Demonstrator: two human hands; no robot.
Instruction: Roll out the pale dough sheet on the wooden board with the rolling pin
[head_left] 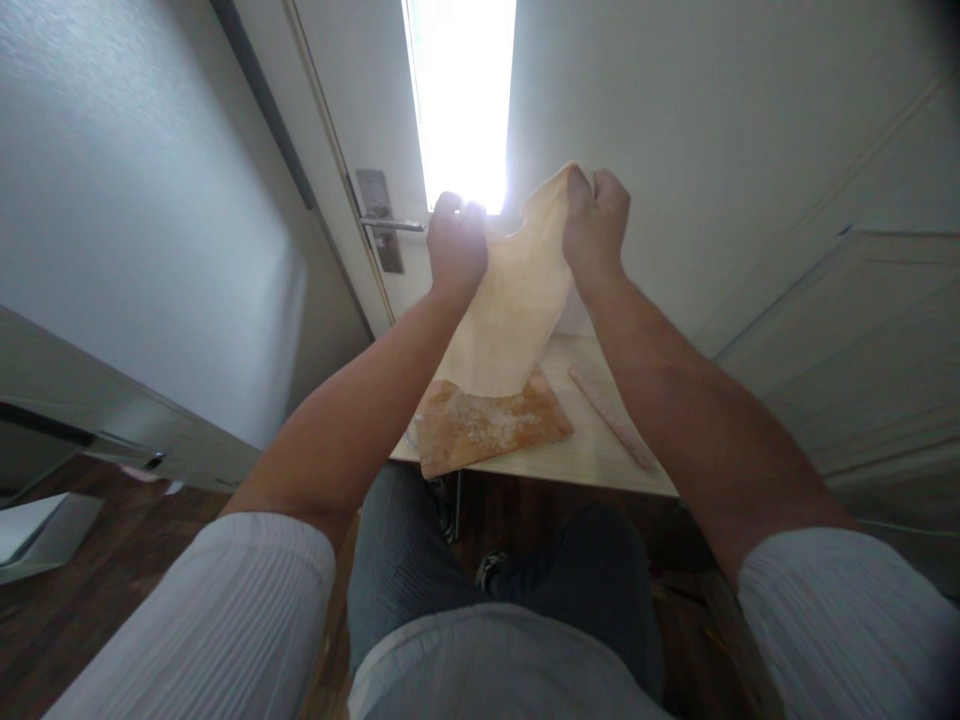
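Observation:
A thin, wide sheet of dough [514, 310] hangs between my two hands, its top edge sagging in the middle. My left hand [457, 240] is closed on the sheet's upper left corner. At the upper right corner, my right hand [598, 222] grips it a little higher up. Below the dough lies a wooden cutting board [495, 435] dusted with white flour; the sheet's lower edge overlaps the board's far side in view, and I cannot tell whether it touches. To the right of the board rests a rolling pin [611, 418], floury along its length.
The board and pin lie on a pale wooden table [592, 465], whose near edge is just before my knees. Behind it stands a white door with a metal handle [394, 224] and a bright window strip [465, 100]. A large pale cabinet-like surface [172, 220] is at left.

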